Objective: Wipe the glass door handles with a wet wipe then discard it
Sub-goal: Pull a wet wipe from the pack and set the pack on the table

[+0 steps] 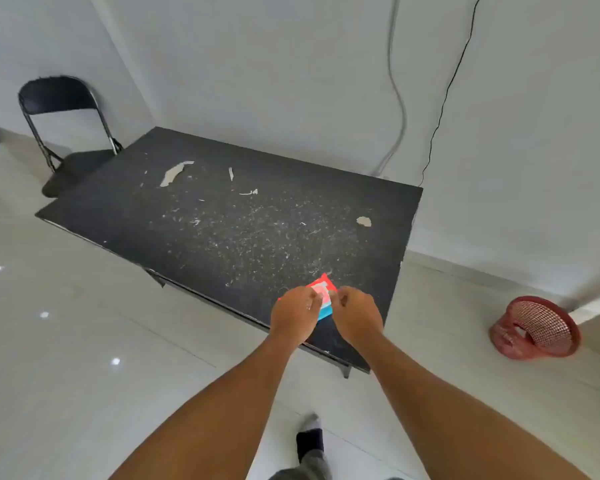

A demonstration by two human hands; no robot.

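Observation:
A small red, white and blue wet wipe packet (323,295) lies near the front right corner of the black table (222,216). My left hand (294,317) presses on the packet's left side with fingers curled. On the packet's right side my right hand (355,315) pinches at its top face. Both hands cover most of the packet. No wipe is visibly out of it. No glass door or handle is in view.
A red mesh waste basket (537,329) lies on its side on the tiled floor at the right, by the wall. A black folding chair (66,133) stands at the table's far left. Cables (440,109) hang down the wall. My socked foot (310,438) is below.

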